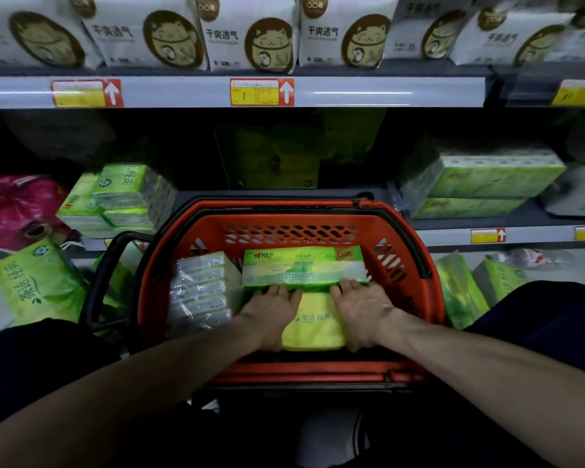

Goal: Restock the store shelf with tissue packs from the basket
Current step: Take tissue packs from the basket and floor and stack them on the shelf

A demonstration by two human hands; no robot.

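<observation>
My left hand [274,314] and right hand [363,309] lie open, fingers straight, tips touching the near edge of the green pack [304,265] at 12 o'clock in the basket [291,231], gripping nothing. Its slick wrap could slip from a shallow hold (or catch the handle [284,206]). I count three packs inside: green, yellow pack [314,327] at 6, clear-wrapped pack [200,288] at 9

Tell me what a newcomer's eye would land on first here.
The red basket dominates the centre of the view. Inside it, the left hand and right hand lie side by side, fingertips against a bright green tissue pack. Above, a row of white packs printed with gold cats fills the top shelf.
</observation>
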